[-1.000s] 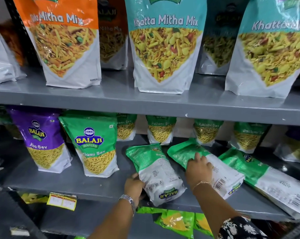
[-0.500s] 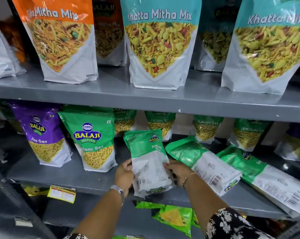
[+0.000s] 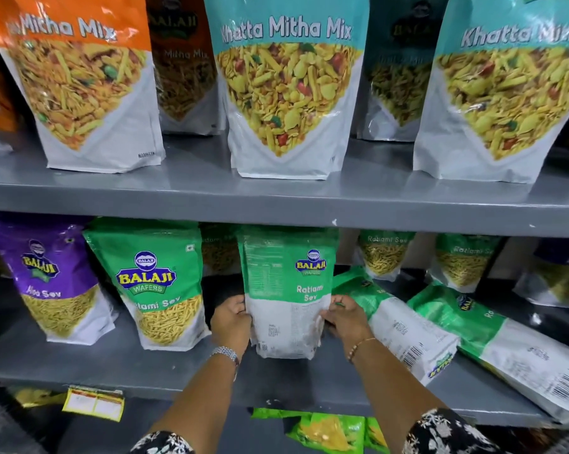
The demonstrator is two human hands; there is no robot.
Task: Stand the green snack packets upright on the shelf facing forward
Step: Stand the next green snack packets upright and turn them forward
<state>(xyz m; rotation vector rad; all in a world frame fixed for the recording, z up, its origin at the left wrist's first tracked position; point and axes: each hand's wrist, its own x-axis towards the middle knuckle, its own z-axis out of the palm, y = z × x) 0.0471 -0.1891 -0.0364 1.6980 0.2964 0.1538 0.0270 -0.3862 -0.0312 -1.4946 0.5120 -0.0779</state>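
Observation:
A green Ratlami Sev packet (image 3: 288, 290) stands upright on the middle shelf (image 3: 119, 365), its printed back towards me. My left hand (image 3: 232, 324) grips its lower left edge and my right hand (image 3: 345, 319) grips its lower right edge. Left of it, a green packet (image 3: 155, 283) stands upright with its front showing. To the right, two green packets (image 3: 391, 319) (image 3: 512, 348) lie flat on their fronts, barcodes up. Several more green packets (image 3: 384, 253) stand at the back of the shelf.
A purple Aloo Sev packet (image 3: 52, 276) stands at the left of the same shelf. Large Mitha Mix (image 3: 80, 80) and Khatta Mitha Mix bags (image 3: 286, 86) fill the upper shelf (image 3: 276, 204), close above the held packet's top. Green packets (image 3: 329, 430) lie on the shelf below.
The packet that lay flat a second ago has been lifted by both hands and set upright. My right hand moved from the neighbouring flat packet onto its right edge.

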